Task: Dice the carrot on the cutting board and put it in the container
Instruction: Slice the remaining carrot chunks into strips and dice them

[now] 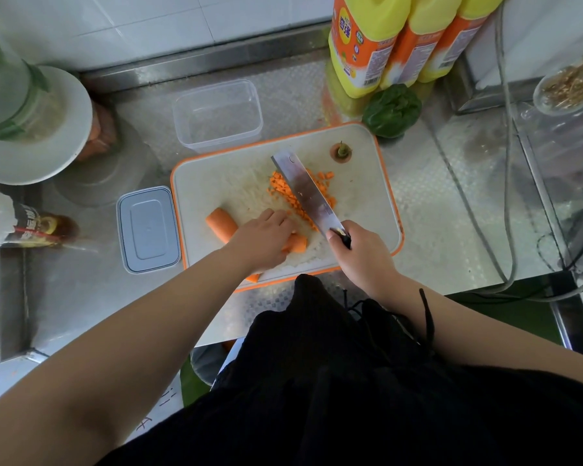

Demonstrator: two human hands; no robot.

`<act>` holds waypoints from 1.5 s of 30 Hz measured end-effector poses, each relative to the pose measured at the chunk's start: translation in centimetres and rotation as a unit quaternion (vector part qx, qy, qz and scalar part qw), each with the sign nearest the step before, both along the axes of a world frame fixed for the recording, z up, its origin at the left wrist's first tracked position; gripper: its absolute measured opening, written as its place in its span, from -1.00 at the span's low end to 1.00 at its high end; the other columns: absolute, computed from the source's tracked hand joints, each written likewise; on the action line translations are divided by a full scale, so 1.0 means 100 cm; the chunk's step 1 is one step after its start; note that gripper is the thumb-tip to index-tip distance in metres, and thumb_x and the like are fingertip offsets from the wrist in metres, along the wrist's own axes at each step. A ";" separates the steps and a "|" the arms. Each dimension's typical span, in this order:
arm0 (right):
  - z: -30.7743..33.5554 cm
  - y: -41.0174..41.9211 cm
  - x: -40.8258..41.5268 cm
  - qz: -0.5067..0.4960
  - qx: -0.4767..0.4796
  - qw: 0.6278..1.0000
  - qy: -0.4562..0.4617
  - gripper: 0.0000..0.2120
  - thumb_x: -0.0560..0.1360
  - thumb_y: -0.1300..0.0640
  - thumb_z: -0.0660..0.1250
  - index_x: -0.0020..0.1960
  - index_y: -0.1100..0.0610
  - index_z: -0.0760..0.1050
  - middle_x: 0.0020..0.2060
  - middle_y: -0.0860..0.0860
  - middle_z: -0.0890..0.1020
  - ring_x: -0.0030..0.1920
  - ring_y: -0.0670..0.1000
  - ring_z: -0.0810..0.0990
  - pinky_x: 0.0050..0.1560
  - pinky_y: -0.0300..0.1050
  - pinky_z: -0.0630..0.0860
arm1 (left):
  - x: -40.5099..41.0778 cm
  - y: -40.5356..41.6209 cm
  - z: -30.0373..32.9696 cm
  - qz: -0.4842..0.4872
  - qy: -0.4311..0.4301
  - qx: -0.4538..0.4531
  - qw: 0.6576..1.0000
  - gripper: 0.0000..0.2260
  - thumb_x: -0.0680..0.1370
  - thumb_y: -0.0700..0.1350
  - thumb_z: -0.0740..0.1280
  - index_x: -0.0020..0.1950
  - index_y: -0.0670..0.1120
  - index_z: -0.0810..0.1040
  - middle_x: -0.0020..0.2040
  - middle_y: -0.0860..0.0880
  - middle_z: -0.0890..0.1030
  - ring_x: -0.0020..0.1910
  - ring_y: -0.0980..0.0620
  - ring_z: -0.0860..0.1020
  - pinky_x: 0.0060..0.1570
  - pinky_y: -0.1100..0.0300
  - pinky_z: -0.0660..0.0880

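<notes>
Stainless steel counter (435, 203) under white wall tiles fills the head view, with an orange-rimmed cutting board (367, 203) lying on it straight ahead of the person.

To do this step well, I judge the left fingertips should stay tucked back from the blade while the carrot is fed forward in even steps, so the dice match the pile already made. The pile should also be swept aside before it crowds the cut.

The left hand (263, 238) lies over a carrot piece (297, 244) near the board's front edge, fingers curled down on it and holding it in place. Another carrot chunk (221, 223) sits just to the left of that hand, uncut. The right hand (360, 253) is clenched round the handle of a cleaver (308, 193). Its blade points away from the person and runs across the diced carrot (285, 193), which lies just beyond the left hand, heaped on both sides of the blade. Whether the edge touches the board I cannot tell.

A carrot top (341, 152) rests well beyond the right hand, near the board's far corner. The clear container (217, 114) stands off the board beyond the left hand, with no carrot in it. Its lid (147, 229) lies flat on the counter to the left of the left hand.
</notes>
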State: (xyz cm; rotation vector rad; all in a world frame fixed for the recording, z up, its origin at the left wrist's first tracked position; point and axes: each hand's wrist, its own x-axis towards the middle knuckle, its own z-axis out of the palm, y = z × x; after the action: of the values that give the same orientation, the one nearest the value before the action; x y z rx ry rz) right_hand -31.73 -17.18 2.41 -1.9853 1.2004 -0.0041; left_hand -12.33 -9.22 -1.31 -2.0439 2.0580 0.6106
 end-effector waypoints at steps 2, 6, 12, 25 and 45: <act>0.000 -0.001 0.001 -0.002 0.000 1.000 -0.003 -0.62 0.60 0.00 0.19 -0.35 0.04 0.17 -0.53 -0.02 0.32 -0.49 -0.01 0.34 -0.43 -0.10 0.21 | -0.002 -0.005 0.004 -0.022 -0.015 0.016 1.000 -0.58 0.53 -0.03 0.29 0.36 -0.10 0.36 0.29 -0.08 0.39 0.23 -0.07 0.34 0.06 0.08 0.45; 0.001 -0.001 0.002 -0.004 -0.004 1.000 -0.008 -0.61 0.59 0.01 0.20 -0.35 0.04 0.16 -0.54 -0.03 0.29 -0.51 -0.03 0.30 -0.45 -0.12 0.19 | 0.004 -0.007 0.009 -0.065 -0.033 0.021 0.997 -0.57 0.52 -0.05 0.29 0.37 -0.09 0.36 0.28 -0.08 0.40 0.21 -0.07 0.36 0.00 0.06 0.48; 0.000 0.000 0.001 0.002 -0.002 1.000 0.008 -0.60 0.59 0.02 0.20 -0.36 0.04 0.15 -0.53 -0.04 0.29 -0.50 -0.04 0.30 -0.45 -0.14 0.18 | 0.009 -0.003 0.007 -0.060 -0.015 0.007 0.998 -0.58 0.53 -0.10 0.32 0.38 -0.10 0.38 0.31 -0.11 0.41 0.22 -0.12 0.38 0.07 0.02 0.45; -0.002 -0.005 0.008 0.068 0.000 0.993 0.092 -0.62 0.60 -0.01 0.16 -0.35 0.02 0.15 -0.48 -0.03 0.33 -0.45 -0.02 0.33 -0.40 -0.09 0.21 | 0.006 0.033 -0.009 -0.031 0.022 -0.240 0.970 -0.73 0.39 -0.07 0.46 0.06 -0.07 0.58 0.10 -0.08 0.56 0.08 -0.14 0.50 -0.01 0.00 0.50; -0.001 0.002 0.019 0.199 -0.016 0.960 0.199 -0.75 0.63 -0.06 0.07 -0.06 0.09 0.35 -0.28 0.00 0.48 -0.18 0.11 0.56 -0.22 0.01 0.50 | -0.042 0.051 -0.037 0.203 0.057 -0.333 0.919 -0.96 0.54 -0.20 0.38 -0.07 -0.16 0.59 -0.06 -0.09 0.57 -0.08 -0.09 0.49 -0.14 0.03 0.53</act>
State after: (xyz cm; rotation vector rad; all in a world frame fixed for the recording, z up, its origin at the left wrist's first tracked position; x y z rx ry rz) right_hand -29.88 -17.02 2.29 -2.2928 1.0173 0.6079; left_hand -16.52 -4.13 -5.01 -2.9215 2.1059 0.0573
